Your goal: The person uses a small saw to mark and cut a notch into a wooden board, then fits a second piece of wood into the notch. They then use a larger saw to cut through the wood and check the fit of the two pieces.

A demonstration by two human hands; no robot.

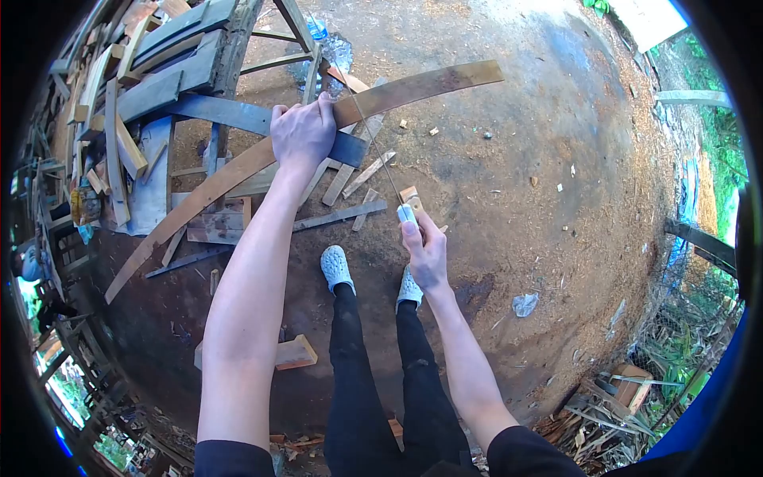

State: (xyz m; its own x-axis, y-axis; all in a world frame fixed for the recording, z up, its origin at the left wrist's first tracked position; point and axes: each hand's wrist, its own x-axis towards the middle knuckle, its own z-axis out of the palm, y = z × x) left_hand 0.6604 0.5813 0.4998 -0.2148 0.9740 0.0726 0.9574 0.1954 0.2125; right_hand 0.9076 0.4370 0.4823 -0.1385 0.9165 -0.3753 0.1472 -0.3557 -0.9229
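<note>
A long brown plank (pixel 226 176) lies across a dark bluish board (pixel 218 111), its right end sticking out over the ground. My left hand (pixel 304 133) is clasped over the plank where the two cross. In my right hand (pixel 425 246) is the pale, wrapped handle of a saw (pixel 407 213). The thin saw blade runs up and left from the handle and meets the plank just right of my left hand. It is seen nearly edge-on, so its teeth cannot be made out.
Stacked boards (pixel 179 60) rest on a wooden frame (pixel 290 60) at the upper left. Offcuts (pixel 338 215) lie on the ground beyond my feet. A wood block (pixel 296 352) is left of my legs. Plastic (pixel 524 304) lies at the right, above a scrap pile (pixel 596 417).
</note>
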